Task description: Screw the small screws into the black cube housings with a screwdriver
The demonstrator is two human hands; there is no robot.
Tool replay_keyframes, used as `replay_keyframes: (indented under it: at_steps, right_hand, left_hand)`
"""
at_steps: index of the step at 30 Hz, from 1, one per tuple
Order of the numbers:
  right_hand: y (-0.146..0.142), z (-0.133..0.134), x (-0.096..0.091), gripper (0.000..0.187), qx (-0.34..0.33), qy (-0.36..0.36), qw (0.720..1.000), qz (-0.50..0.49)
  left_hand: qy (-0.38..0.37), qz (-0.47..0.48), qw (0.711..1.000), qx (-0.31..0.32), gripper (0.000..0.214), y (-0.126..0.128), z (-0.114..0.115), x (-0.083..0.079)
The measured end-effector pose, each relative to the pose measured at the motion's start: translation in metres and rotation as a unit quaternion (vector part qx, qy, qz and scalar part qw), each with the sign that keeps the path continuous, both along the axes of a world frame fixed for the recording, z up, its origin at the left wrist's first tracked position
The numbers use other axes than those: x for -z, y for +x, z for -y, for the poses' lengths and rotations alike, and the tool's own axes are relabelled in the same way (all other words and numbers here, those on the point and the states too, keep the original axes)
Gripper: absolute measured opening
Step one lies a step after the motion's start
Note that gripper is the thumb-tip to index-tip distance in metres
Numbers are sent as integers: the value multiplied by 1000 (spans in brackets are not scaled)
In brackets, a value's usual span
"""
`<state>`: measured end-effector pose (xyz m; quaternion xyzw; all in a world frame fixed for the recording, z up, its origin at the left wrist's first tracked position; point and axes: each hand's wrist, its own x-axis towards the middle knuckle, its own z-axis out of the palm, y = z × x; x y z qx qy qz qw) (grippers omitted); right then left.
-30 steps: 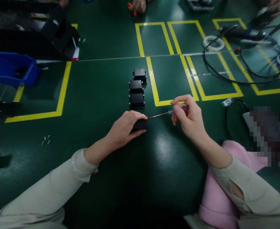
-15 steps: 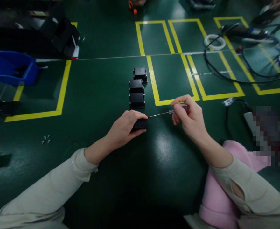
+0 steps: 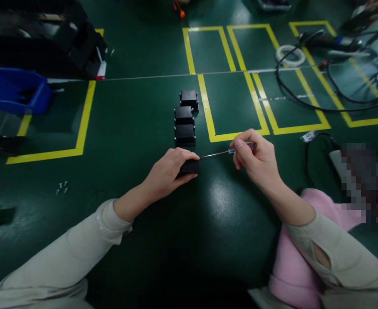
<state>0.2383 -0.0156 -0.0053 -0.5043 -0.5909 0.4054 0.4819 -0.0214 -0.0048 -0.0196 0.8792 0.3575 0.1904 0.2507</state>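
Note:
My left hand [image 3: 169,171] is closed around a small black box [image 3: 189,167], with the thumb along its near side and the fingers over its far side. In my right hand [image 3: 256,156] is a screwdriver [image 3: 230,151] with a clear handle and a thin metal shaft. Its tip meets the box's right end, close to my left fingertips; what it touches there is too small to make out. Beyond my left hand stand similar black boxes [image 3: 185,134] in a row, with bright screws at their corners.
Several loose screws [image 3: 62,187] lie on the green table at the left. A blue bin [image 3: 16,91] sits at the far left. Toward the right are a tape roll [image 3: 290,56], a black cable [image 3: 282,88] and pink cloth [image 3: 294,266]. Yellow tape [image 3: 240,136] marks out rectangles.
My right hand's fingers have shifted slightly around the screwdriver handle. My left hand and the black box stay in place.

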Motion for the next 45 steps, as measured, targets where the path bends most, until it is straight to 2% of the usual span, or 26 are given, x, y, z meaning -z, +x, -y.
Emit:
replay_keyframes:
  at_steps: [9, 16, 23, 45]
  right_hand:
    - [-1, 1, -4, 14, -10, 2, 1000, -10]
    - [-1, 2, -5, 13, 17, -1, 999, 39]
    - [-2, 3, -8, 5, 20, 0, 999, 47]
    - [0, 5, -8, 5, 18, 36, 995, 95]
  left_hand:
    - [4, -1, 1000, 4, 35, -1, 0, 1]
    - [1, 1, 1000, 1, 33, 0, 0, 0]
    - [6, 0, 1000, 3, 34, -1, -1, 1]
    - [10, 6, 1000, 5, 34, -1, -1, 0]
